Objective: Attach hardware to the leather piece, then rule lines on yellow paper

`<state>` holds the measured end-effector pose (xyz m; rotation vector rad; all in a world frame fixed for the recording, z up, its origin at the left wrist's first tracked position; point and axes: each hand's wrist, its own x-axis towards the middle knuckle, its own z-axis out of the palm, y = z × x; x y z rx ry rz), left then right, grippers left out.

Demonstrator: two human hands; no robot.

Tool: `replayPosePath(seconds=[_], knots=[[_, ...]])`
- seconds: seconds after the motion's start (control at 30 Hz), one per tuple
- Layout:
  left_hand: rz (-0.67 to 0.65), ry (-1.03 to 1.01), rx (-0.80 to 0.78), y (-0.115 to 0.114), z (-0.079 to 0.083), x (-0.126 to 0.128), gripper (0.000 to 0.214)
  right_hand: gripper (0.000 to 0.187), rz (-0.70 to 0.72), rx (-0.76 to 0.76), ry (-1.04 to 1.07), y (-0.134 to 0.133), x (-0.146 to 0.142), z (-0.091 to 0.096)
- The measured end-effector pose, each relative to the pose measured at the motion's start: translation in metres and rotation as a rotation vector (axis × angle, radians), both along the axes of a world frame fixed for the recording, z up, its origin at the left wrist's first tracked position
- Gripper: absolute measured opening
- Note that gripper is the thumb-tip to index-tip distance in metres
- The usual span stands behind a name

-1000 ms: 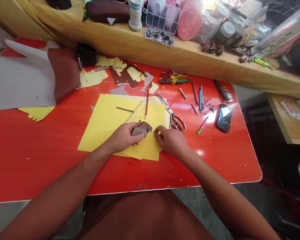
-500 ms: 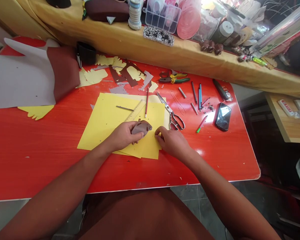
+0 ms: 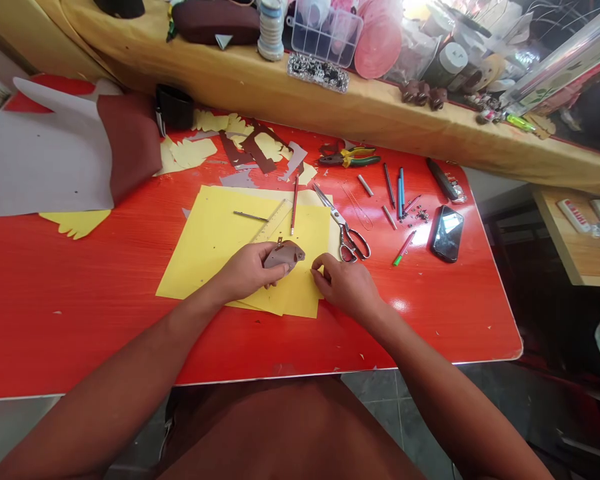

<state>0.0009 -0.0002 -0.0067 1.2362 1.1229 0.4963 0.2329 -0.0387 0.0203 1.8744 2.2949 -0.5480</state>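
A small brown-grey piece (image 3: 279,255) is held above the yellow sheets (image 3: 190,260), near their middle on the side of the person. It is gripped by the left hand (image 3: 246,270): the thumb is laid across its near face, and the fingers are folded behind and under it. At its right end a round dark detail can be seen, but its nature cannot be told. Just beside this end, apart from the piece, the right hand (image 3: 347,283) is kept with curled fingers, the tips brought close to the thumb. Whether something thin is pinched there (a thread or needle would be too fine to see) cannot be told.

Compared with the earlier pictures, almost nothing has been changed. The view is slightly shifted, and the piece is kept in the same grip. By this, it is judged, the work is being held at one point, with the piece steadied by the left hand.

Farther out, beyond the hands, a clear ruler (image 3: 273,222) and a red pencil (image 3: 294,207) are laid on the sheets. Scissors (image 3: 353,243) are placed partly over their right edge, and a phone (image 3: 447,233) is left farther right on the red table (image 3: 420,327).
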Motion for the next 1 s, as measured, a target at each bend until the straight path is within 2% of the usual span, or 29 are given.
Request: replayPosePath(seconds=[0.13,0.23,0.37,0.5,0.73,1.0], knots=[[0.004,0.008,0.005,0.000,0.000,0.000,0.038,0.025,0.015,0.047,-0.007,0.001,-0.002,-0.008],[0.003,-0.003,0.005,0.000,-0.001,-0.001,0.037,0.023,-0.009,0.055,0.072,-0.001,0.000,-0.010],[0.003,-0.020,-0.001,-0.001,-0.001,-0.002,0.033,0.022,-0.128,0.023,0.268,-0.007,0.010,-0.008],[0.001,-0.009,0.011,0.000,0.002,-0.001,0.031,0.023,-0.230,0.044,0.360,-0.014,0.019,-0.007],[0.008,0.009,0.007,0.000,0.002,0.000,0.038,0.024,-0.240,0.056,0.371,-0.021,0.022,-0.008],[0.002,0.006,0.003,0.000,0.000,-0.001,0.036,0.022,-0.206,0.042,0.325,-0.020,0.017,-0.007]])
